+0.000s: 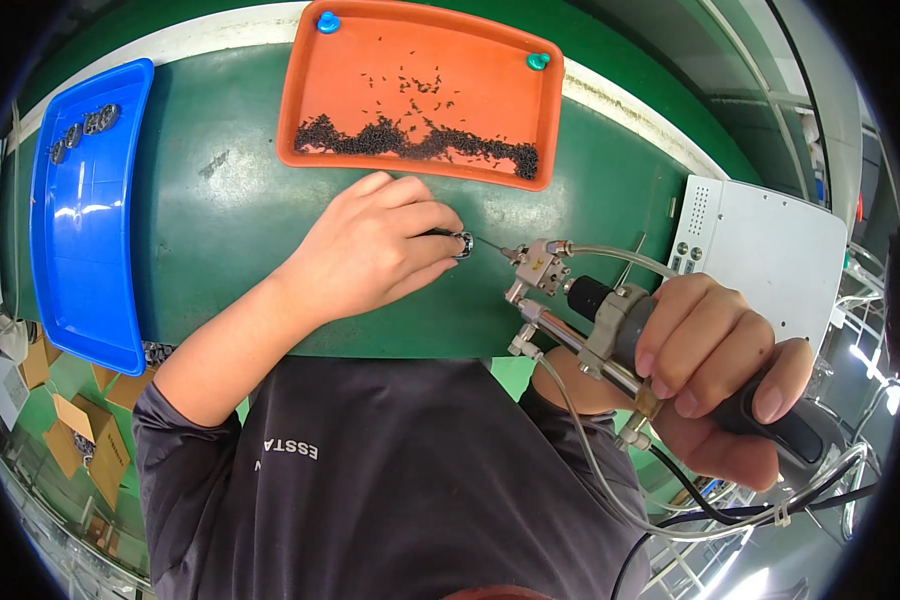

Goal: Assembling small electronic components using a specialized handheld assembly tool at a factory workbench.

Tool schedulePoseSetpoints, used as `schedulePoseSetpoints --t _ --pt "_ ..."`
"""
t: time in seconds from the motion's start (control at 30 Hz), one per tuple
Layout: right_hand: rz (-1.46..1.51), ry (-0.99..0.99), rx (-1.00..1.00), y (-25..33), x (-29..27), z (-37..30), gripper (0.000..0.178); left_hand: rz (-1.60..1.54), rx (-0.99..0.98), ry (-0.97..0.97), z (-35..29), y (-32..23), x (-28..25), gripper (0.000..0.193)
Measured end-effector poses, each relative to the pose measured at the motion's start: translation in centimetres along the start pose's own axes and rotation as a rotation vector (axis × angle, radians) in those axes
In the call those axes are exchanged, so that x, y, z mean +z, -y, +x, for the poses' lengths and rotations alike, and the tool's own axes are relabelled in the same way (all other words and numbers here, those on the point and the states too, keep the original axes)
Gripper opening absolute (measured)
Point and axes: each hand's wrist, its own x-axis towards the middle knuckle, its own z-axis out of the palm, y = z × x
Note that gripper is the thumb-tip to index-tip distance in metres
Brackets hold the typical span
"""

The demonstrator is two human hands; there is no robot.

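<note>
My left hand point(375, 245) is closed over the green table, its fingers pinching a small black and silver round part point(464, 244). Most of that part is hidden behind the fingers. My right hand point(715, 370) wraps round the dark grip of a hose-fed electric screwdriver point(595, 325). Its metal nozzle point(537, 267) and thin bit point left, with the tip close beside the part; whether they touch I cannot tell. Beyond my left hand lies an orange tray point(345, 80) with many tiny black screws point(375, 137) heaped along its near side.
A blue tray point(80, 270) on the left holds several round dark parts point(100, 119). Blue point(328, 22) and green point(538, 62) knobs sit in the orange tray's far corners. At right stands a pale control box point(760, 250). Hoses point(610, 490) and cables trail below the screwdriver. Cardboard boxes point(90, 450) stand lower left.
</note>
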Motion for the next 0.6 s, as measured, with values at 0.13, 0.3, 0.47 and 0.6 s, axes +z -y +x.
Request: schedulePoseSetpoints --t 0.13,0.3,0.47,0.6 --pt "0.012 0.034 0.018 0.08 0.18 0.24 0.043 0.014 -0.013 0.019 0.19 -0.18 -0.07 0.017" --pt "0.001 0.037 0.014 -0.32 0.21 0.22 0.044 0.016 -0.009 0.016 0.11 -0.08 -0.1 0.018" --pt "-0.009 0.039 0.002 -0.43 0.38 0.16 0.045 0.012 -0.008 0.02 0.03 -0.1 -0.08 0.018" --pt "-0.013 0.037 0.015 -0.12 0.51 0.11 0.044 0.006 -0.009 0.02 0.09 -0.15 0.0 0.018"
